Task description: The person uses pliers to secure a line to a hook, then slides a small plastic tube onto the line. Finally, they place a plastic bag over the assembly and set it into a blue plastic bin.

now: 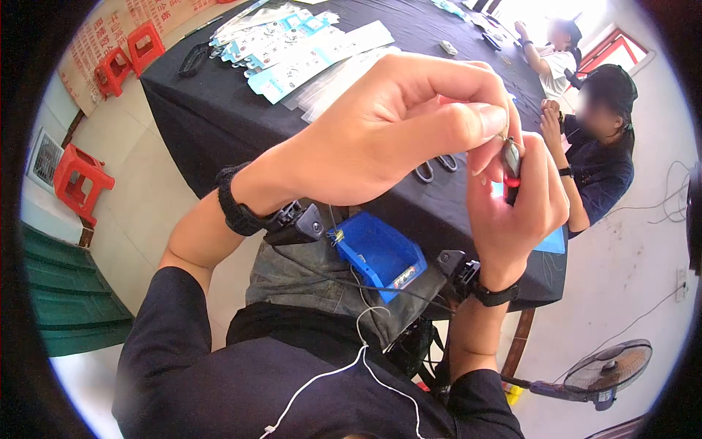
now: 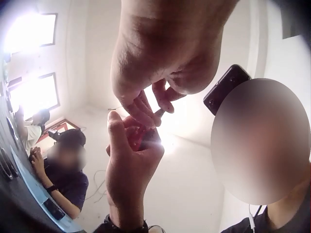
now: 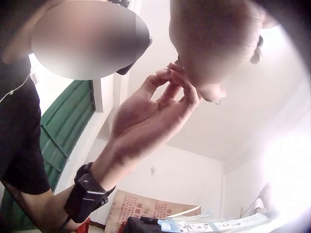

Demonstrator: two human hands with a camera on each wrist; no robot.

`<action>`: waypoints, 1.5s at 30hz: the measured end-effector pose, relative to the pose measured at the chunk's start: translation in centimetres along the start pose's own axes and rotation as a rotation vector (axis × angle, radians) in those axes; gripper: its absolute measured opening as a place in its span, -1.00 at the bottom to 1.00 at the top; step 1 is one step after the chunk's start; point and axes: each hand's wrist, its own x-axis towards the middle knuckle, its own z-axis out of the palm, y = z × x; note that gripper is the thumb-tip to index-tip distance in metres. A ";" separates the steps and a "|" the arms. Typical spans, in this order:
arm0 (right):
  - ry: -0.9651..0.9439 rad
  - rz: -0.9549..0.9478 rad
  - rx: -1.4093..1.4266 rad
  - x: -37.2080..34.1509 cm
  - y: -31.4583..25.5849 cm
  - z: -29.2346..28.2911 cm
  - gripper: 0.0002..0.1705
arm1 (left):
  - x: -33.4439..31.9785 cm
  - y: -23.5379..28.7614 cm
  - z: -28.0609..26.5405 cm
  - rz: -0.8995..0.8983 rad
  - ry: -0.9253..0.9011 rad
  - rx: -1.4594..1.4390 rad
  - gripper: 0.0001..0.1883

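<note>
In the head view both hands are raised close together above the lap and table edge. My right hand (image 1: pixel 523 212) grips a small tool (image 1: pixel 511 157) with a grey metal head and red-and-black handle, its lower part hidden in the palm. My left hand (image 1: pixel 409 124) reaches across from the other side, thumb and forefinger pinching a thin strand (image 1: pixel 504 136) right at the tool's tip. The left wrist view has the right hand (image 2: pixel 129 170) below the left fingers, with fingertips meeting. A small wire-like loop (image 3: pixel 217 102) shows beside the right fingers in the right wrist view.
A blue plastic bin (image 1: pixel 365 238) sits at the lap. Printed blue-and-white cards (image 1: pixel 292 66) and clear bags lie on the black-covered table (image 1: pixel 183 117), with two dark oval loops (image 1: pixel 424 173) nearer. Two people sit at the far right; a fan (image 1: pixel 607 366) stands at right.
</note>
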 end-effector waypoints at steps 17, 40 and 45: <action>-0.045 0.126 0.020 0.1 -0.2 -0.1 -0.74 | 0.4 0.0 -1.5 0.518 0.032 0.751 -0.92; 0.052 0.081 -0.008 0.2 -1.0 0.4 -0.75 | 0.2 -0.9 -0.4 0.908 0.323 1.174 -0.74; 0.122 0.505 0.725 -0.2 -1.8 -0.3 -0.77 | 0.0 -0.8 -0.4 0.887 0.323 1.217 -0.75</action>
